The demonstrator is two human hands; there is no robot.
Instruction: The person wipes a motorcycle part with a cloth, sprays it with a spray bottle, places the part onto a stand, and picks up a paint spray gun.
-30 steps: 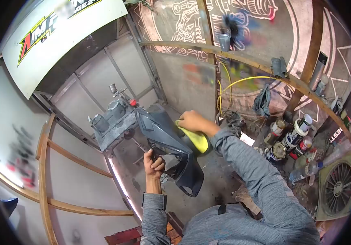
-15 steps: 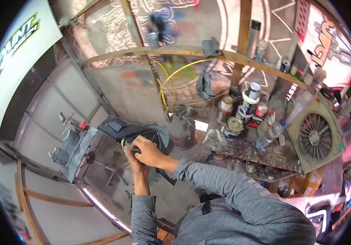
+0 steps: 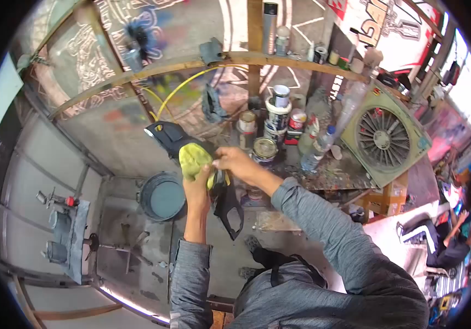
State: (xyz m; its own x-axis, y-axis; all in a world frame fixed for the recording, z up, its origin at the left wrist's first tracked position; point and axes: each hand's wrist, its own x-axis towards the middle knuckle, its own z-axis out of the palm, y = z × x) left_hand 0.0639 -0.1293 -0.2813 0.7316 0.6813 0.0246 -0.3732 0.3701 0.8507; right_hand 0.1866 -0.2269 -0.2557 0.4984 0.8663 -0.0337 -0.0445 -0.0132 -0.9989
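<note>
A dark plastic body panel (image 3: 167,137), like a motorbike fairing, is held up in front of me, with a narrow pointed end (image 3: 228,211) hanging low. My left hand (image 3: 197,189) is closed around the lower part of a yellow cloth (image 3: 194,158), which lies against the panel. At the panel's right side my right hand (image 3: 238,163) is closed, with thumb and fingers at its edge beside the cloth. The fingertips of both hands are partly hidden. Below and left of the panel stands a bucket (image 3: 145,204) of greyish water.
Paint cans (image 3: 265,148) and plastic bottles (image 3: 318,149) crowd a paint-stained bench (image 3: 350,178). A large fan (image 3: 381,137) leans at its right end. Spray guns (image 3: 60,200) sit on a stand at left. Another person (image 3: 446,241) is at far right.
The panel and both hands have moved up and right from over the bucket. The hands have separated, and the yellow cloth, mostly hidden before, now shows. The view has turned right.
</note>
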